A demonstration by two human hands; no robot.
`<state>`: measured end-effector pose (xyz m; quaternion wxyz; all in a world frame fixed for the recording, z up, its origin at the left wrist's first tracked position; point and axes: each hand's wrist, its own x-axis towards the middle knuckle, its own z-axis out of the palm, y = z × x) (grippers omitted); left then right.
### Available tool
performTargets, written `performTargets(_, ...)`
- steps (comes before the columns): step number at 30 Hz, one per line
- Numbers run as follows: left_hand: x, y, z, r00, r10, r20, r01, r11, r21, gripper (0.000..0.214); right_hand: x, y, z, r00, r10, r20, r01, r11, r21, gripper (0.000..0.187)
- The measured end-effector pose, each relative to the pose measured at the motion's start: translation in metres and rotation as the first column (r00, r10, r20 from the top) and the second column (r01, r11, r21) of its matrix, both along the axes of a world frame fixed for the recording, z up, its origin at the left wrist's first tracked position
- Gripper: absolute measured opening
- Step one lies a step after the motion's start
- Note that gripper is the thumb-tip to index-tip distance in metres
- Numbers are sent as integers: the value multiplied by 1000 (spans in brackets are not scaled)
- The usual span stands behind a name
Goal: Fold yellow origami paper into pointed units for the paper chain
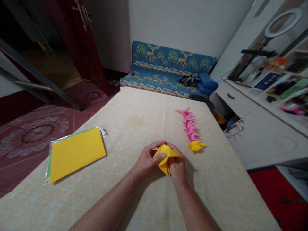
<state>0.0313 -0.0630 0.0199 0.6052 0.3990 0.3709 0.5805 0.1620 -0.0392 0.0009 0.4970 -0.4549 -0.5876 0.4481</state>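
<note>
Between my two hands is a partly folded piece of yellow paper (166, 149), held just over the table's near middle. My left hand (148, 159) grips its left side, thumb on top and fingers behind. On the other side, my right hand (177, 165) has its fingers around and under the paper, partly hidden by a raised flap. To the right lies a row of folded pink paper pieces (191, 126), with one folded yellow paper piece (196, 146) at its near end.
A stack of yellow paper sheets (77, 154) rests on a clear packet at the table's left. The pale patterned tablecloth (144, 109) covers the table. Beyond stand a blue deer-patterned sofa (166, 69), a white cabinet (269, 128) on the right and a dark red door (81, 41).
</note>
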Motion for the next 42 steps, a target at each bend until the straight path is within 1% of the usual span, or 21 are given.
performTargets(2,1,0,1,999,26,-17,-26,1000,3,55,0,1,-3,1000,-12,-10,12,1000,8,35)
performTargets(4,2,0,1,997,64,-38,-64,998,15,54,-1,2,-5,999,-41,-29,42,998,44,39)
performTargets(6,2,1,0,995,85,-45,-84,996,26,51,-2,4,-8,995,-78,-64,82,994,76,46)
performTargets(9,3,2,0,991,118,-55,-117,993,25,45,-2,5,-11,990,-111,-89,118,990,73,54)
performTargets(15,2,4,-1,982,182,-60,-183,983,-25,37,-1,6,-8,991,-133,2,132,989,63,50)
performTargets(18,1,6,-5,976,203,-84,-208,977,-54,33,0,6,-4,979,-190,71,177,972,151,46)
performTargets(21,0,7,-9,955,268,-123,-276,959,-54,30,2,6,1,941,-293,168,235,926,296,48)
performTargets(23,-1,7,-10,940,300,-164,-309,950,-33,28,2,5,2,912,-338,231,239,898,370,52)
performTargets(24,-1,7,-10,934,304,-187,-313,950,-19,27,2,5,3,902,-347,257,233,892,387,54)
performTargets(27,-1,4,-6,928,281,-244,-282,959,32,28,3,5,2,894,-341,290,222,900,375,53)
performTargets(30,-1,1,-1,919,233,-318,-211,972,102,32,3,7,-2,906,-341,250,240,902,359,50)
performTargets(33,-1,0,-1,898,182,-400,-142,981,128,41,4,9,-6,925,-316,210,250,924,291,46)
performTargets(36,0,2,-4,895,167,-413,-144,986,86,42,3,10,-8,934,-295,201,251,943,216,39)
performTargets(39,1,3,-7,916,158,-367,-168,986,6,41,2,11,-8,930,-286,231,240,948,210,31)
performTargets(42,3,4,-8,948,144,-283,-172,982,-76,44,1,13,-9,918,-305,253,257,944,208,27)
